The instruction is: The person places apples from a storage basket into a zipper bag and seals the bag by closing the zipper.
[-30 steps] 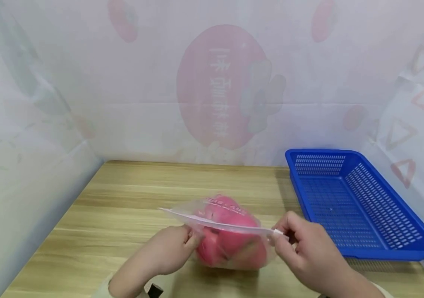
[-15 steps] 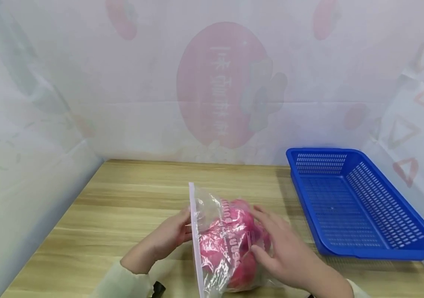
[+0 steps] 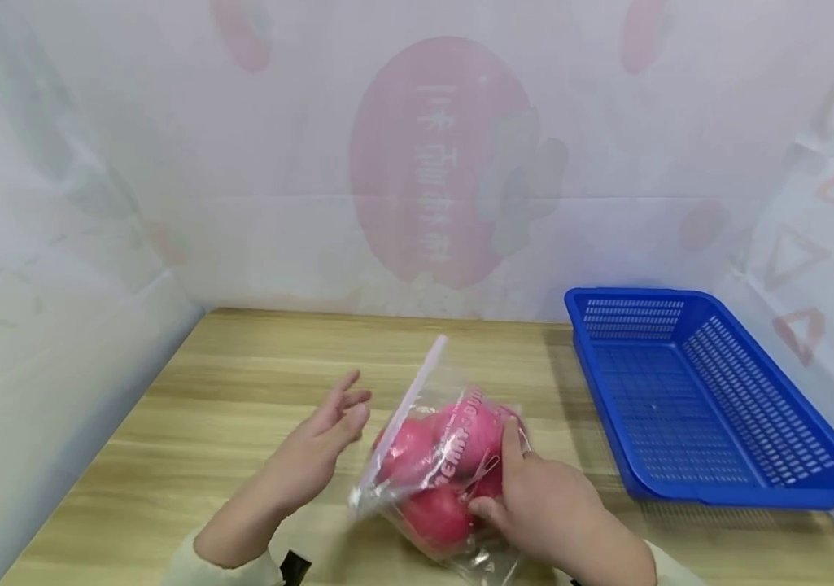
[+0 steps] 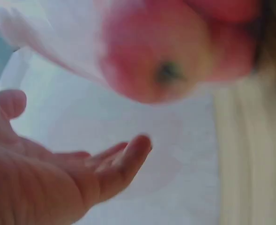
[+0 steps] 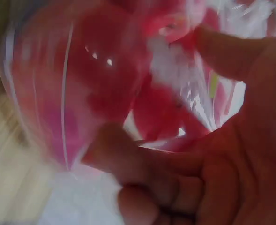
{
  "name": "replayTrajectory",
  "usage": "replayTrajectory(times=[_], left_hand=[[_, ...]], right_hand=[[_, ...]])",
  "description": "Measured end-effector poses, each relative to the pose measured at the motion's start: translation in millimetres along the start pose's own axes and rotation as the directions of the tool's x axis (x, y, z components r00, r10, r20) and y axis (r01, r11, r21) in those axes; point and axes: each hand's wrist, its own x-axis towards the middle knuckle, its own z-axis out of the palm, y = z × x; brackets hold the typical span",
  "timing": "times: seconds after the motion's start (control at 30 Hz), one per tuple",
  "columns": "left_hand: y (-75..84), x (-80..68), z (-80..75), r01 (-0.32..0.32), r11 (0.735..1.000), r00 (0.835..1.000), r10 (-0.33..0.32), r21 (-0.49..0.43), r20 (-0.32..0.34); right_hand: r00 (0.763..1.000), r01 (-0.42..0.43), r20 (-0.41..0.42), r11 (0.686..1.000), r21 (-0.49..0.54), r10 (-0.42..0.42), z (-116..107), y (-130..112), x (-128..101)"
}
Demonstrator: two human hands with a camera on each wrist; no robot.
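Observation:
A clear zip bag (image 3: 453, 464) with a pale pink seal strip and pink lettering lies tilted on the table, full of several red-pink apples (image 3: 437, 517). One apple (image 4: 161, 51), blurred in the left wrist view, shows a dark stem hollow. My right hand (image 3: 552, 505) grips the bag's right side, index finger and thumb on the plastic; the right wrist view has the fingers and thumb about the bag (image 5: 65, 93). To the left of the seal, my left hand (image 3: 314, 452) is held off the bag with its fingers spread and nothing in it.
A blue plastic basket (image 3: 724, 495) with slotted walls stands at the right of the wood-grain table (image 3: 277, 350). Pale printed cloth (image 3: 277, 163) encloses the table at the back and sides.
The bag has swung round, its seal going from crosswise to upright and now slanting. My left hand has let go of the bag; my right hand has moved from the seal to the bag's side.

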Motion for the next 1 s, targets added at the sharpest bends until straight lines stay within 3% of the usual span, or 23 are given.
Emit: replayTrajectory(times=[0.1, 0.17, 0.23, 0.27, 0.3, 0.33, 0.4, 0.47, 0.53, 0.6, 0.7, 0.87, 1.0], left_hand=[[16.4, -11.6, 0.6, -0.043, 0.989, 0.985, 0.066, 0.143, -0.158], [23.6, -19.9, 6.4, -0.057, 0.951, 0.955, 0.141, 0.305, -0.260], [27.9, -28.0, 15.7, -0.063, 0.874, 0.908, 0.251, 0.483, -0.335], [30.0, -31.7, 21.5, -0.054, 0.823, 0.893, 0.293, 0.566, -0.342], [31.7, -35.4, 27.8, -0.038, 0.766, 0.890, 0.318, 0.641, -0.328], [32.4, -38.7, 34.5, -0.025, 0.712, 0.896, 0.328, 0.702, -0.300], [30.6, -43.5, 49.2, -0.022, 0.624, 0.935, 0.290, 0.781, -0.206], [24.5, -44.6, 63.2, -0.033, 0.574, 0.981, 0.177, 0.818, -0.085], [13.4, -40.1, 72.8, -0.066, 0.580, 0.995, 0.098, 0.812, 0.010], [1.7, -30.7, 76.4, -0.093, 0.610, 0.996, 0.055, 0.787, 0.075], [-10.6, -12.9, 71.6, -0.110, 0.652, 0.992, 0.031, 0.750, 0.119], [-16.3, 3.8, 61.5, -0.127, 0.642, 0.989, 0.022, 0.756, 0.147], [-17.4, 5.4, 63.9, -0.172, 0.625, 0.982, 0.045, 0.761, 0.185]], right_hand=[[0.999, 0.029, -0.020, 0.999, 0.044, -0.029, -4, -2, 1], [0.998, 0.060, -0.036, 0.993, 0.104, -0.056, -8, 0, 3], [0.992, 0.103, -0.081, 0.985, 0.137, -0.092, -10, 6, 5], [0.989, 0.122, -0.102, 0.982, 0.144, -0.108, -10, 10, 6], [0.985, 0.141, -0.122, 0.980, 0.140, -0.125, -10, 14, 7], [0.981, 0.161, -0.131, 0.978, 0.131, -0.144, -9, 17, 8], [0.974, 0.203, -0.118, 0.975, 0.090, -0.192, -6, 25, 10], [0.975, 0.218, -0.064, 0.974, 0.069, -0.213, -3, 29, 12], [0.977, 0.215, -0.006, 0.976, 0.043, -0.215, -2, 30, 12], [0.979, 0.203, 0.026, 0.979, 0.010, -0.204, -1, 28, 11], [0.982, 0.186, 0.028, 0.982, -0.041, -0.184, -3, 22, 8], [0.987, 0.145, -0.067, 0.989, -0.017, -0.146, 0, 13, 4], [0.991, 0.136, -0.026, 0.988, 0.072, -0.135, 9, 12, 5]])
